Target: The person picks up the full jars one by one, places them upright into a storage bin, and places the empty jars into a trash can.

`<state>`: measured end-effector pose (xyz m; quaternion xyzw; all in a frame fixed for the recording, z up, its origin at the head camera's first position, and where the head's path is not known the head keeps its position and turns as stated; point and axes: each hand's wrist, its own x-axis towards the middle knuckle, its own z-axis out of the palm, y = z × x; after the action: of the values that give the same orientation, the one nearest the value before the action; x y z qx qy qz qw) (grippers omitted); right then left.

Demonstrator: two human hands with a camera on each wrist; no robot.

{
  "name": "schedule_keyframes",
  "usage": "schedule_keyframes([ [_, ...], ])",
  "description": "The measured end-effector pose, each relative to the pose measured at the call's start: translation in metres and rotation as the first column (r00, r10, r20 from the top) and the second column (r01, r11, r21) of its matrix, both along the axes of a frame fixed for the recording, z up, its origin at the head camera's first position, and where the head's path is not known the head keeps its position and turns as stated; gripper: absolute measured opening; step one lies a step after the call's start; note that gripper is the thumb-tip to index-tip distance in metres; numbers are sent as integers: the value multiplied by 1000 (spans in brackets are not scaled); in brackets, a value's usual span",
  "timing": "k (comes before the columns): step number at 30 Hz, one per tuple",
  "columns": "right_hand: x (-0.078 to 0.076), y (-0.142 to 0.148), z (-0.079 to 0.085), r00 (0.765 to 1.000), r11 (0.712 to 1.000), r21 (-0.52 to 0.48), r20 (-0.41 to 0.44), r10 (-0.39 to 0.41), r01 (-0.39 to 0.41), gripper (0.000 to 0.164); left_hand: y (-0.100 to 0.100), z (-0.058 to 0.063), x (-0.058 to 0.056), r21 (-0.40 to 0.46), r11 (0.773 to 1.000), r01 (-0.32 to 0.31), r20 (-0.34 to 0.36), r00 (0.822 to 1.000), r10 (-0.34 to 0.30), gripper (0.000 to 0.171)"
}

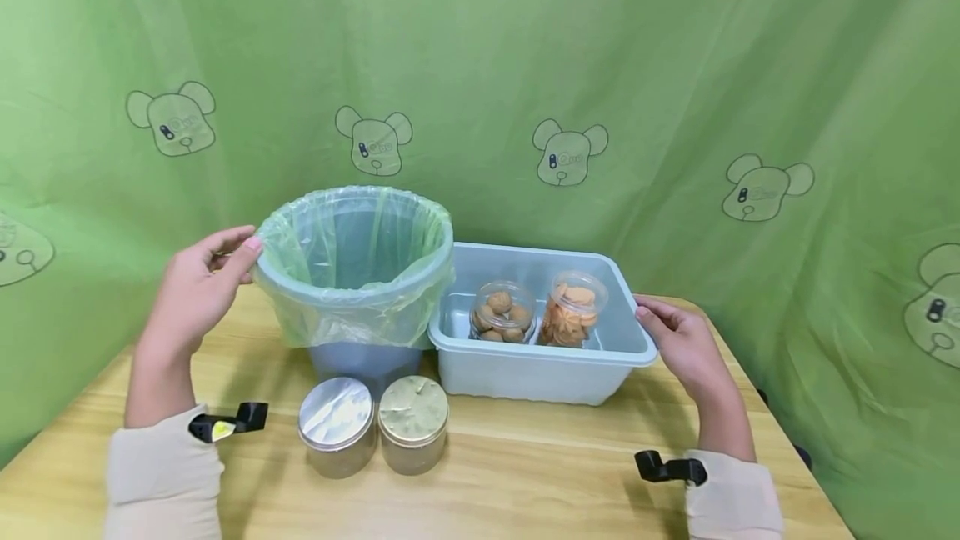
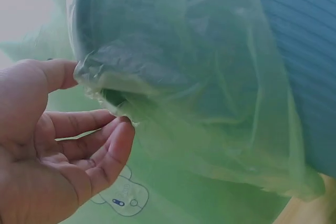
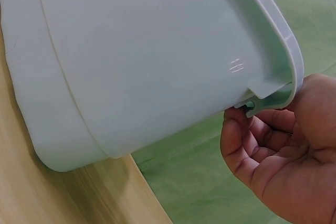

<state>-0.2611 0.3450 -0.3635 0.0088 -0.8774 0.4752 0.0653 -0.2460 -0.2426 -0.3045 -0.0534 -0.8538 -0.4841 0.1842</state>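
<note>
A blue trash bin point(image 1: 375, 361) with a thin green plastic bag point(image 1: 322, 323) folded over its rim stands left of centre. My left hand point(image 1: 197, 294) holds the bin's left rim, thumb on the rim and fingertips at the bag's edge point(image 2: 128, 98) below. On the right is a light blue plastic basin point(image 1: 525, 369), whose right rim my right hand point(image 1: 682, 340) grips. In the right wrist view its fingers point(image 3: 239, 142) curl under the rim. Inside the basin are a clear jar of walnuts point(image 1: 502, 315) and a clear jar of orange-brown cookies point(image 1: 566, 319).
Two clear jars stand in front of the bin: one with a silver lid point(image 1: 336, 413), one with a dull gold lid point(image 1: 413, 411). All rest on a wooden table point(image 1: 525, 473). A green curtain point(image 1: 480, 40) with bear-head prints hangs behind and at both sides.
</note>
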Motion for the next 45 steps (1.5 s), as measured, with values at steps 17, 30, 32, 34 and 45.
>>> schedule_keyframes([
  [17,2,1,5,1000,991,130,-18,-24,26,64,9,-3,-6,609,782,129,-70,992,-110,18],
  [30,18,-3,36,898,945,142,-380,-222,294,51,13,-2,-9,700,704,120,-39,991,-129,16],
  [32,21,-11,43,875,937,170,-439,-204,304,47,13,-2,-9,717,686,125,-39,989,-139,16],
  [34,23,-20,51,857,930,216,-489,-162,299,44,13,-2,-8,726,675,129,-39,988,-147,16],
  [45,27,-92,80,768,871,487,-580,271,60,33,13,-2,-8,734,666,131,-46,988,-144,13],
])
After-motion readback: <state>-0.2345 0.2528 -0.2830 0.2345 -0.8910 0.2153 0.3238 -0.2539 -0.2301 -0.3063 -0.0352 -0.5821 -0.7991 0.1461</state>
